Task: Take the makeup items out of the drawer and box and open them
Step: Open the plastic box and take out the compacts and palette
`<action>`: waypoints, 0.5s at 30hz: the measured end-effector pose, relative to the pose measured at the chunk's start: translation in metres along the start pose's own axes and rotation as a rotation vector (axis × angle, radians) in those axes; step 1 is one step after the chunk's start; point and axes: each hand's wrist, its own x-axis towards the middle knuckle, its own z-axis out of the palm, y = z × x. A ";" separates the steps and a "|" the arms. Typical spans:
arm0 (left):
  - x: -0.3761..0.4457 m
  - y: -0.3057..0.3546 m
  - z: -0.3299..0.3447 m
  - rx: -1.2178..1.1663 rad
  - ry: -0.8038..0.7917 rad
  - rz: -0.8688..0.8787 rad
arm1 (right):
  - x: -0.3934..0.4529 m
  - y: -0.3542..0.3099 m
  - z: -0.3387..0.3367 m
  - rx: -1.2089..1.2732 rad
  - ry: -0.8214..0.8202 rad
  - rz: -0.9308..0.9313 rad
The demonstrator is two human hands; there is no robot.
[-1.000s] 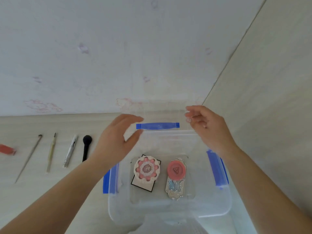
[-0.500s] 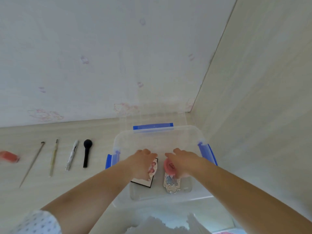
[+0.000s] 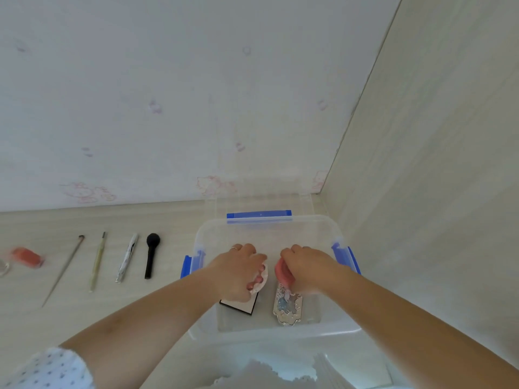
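Head view: one clear box (image 3: 269, 331) with blue latches stands open on the counter (image 3: 84, 318). Inside it, the left hand (image 3: 238, 272) has its grip clamped on a white-and-pink round compact (image 3: 259, 279) above a black-edged card (image 3: 240, 304); the right hand (image 3: 307, 266) is clamped on a pink round compact (image 3: 282, 272) atop a silver ornate case (image 3: 288, 307). Left of the box lie four slim tools, then one red item (image 3: 26, 256).

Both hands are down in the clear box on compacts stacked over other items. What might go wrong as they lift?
Left hand covers the white-and-pink compact lying on a black-edged card; the card may drag along. Right hand grips the pink compact atop the silver case, which could shift. Both hands crowd the clear box.
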 end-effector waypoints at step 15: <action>-0.152 -0.051 -0.031 -0.453 0.527 -0.235 | -0.063 -0.088 -0.097 0.319 0.257 -0.223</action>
